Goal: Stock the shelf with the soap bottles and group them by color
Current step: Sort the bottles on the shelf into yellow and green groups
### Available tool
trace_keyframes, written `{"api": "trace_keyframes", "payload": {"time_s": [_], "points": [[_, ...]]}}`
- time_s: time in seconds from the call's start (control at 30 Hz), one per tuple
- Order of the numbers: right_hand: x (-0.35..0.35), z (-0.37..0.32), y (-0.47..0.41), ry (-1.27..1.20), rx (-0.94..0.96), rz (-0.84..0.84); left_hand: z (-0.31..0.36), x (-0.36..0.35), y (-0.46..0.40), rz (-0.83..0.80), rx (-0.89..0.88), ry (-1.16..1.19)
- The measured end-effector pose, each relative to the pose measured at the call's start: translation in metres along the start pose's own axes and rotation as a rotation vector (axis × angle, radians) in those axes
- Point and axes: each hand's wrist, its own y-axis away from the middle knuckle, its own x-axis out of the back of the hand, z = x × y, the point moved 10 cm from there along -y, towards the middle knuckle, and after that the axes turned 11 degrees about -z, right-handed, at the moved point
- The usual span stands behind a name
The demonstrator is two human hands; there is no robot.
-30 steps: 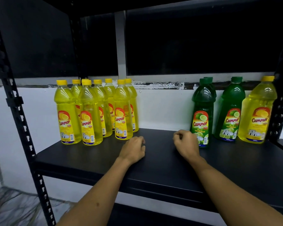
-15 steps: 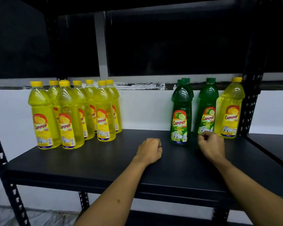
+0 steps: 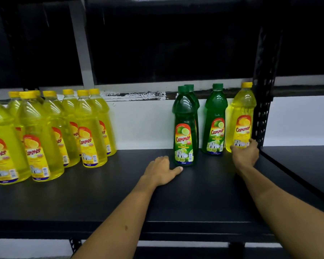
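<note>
On a black shelf, a cluster of yellow bottles labelled "Cammer" stands at nine o'clock. At one o'clock stand green bottles reading "Cammer LIME", one hidden behind the front one, another just beside. At two o'clock a lone yellow Cammer bottle stands against the black upright post. Right hand wraps its base, fingers curled on the label. Left hand rests flat, fingers spread, empty, thumb near the front green bottle.
</note>
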Motion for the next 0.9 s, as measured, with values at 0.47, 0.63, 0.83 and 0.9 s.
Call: {"api": "trace_keyframes", "payload": {"time_s": [0.47,0.63,0.83,0.9], "points": [[-0.006,0.003,-0.045,-0.063,0.06,-0.01,-0.007,-0.005,-0.003,0.025,0.019,0.065],[-0.006,0.007,-0.055,-0.04,0.045,-0.016,-0.01,-0.004,-0.004,0.031,0.028,0.083],[0.002,0.01,-0.052,-0.025,0.007,0.02,-0.011,-0.003,-0.001,0.023,0.046,0.11],[0.006,0.011,-0.045,0.008,-0.017,0.039,-0.009,-0.002,0.0,0.018,0.046,0.108]]}}
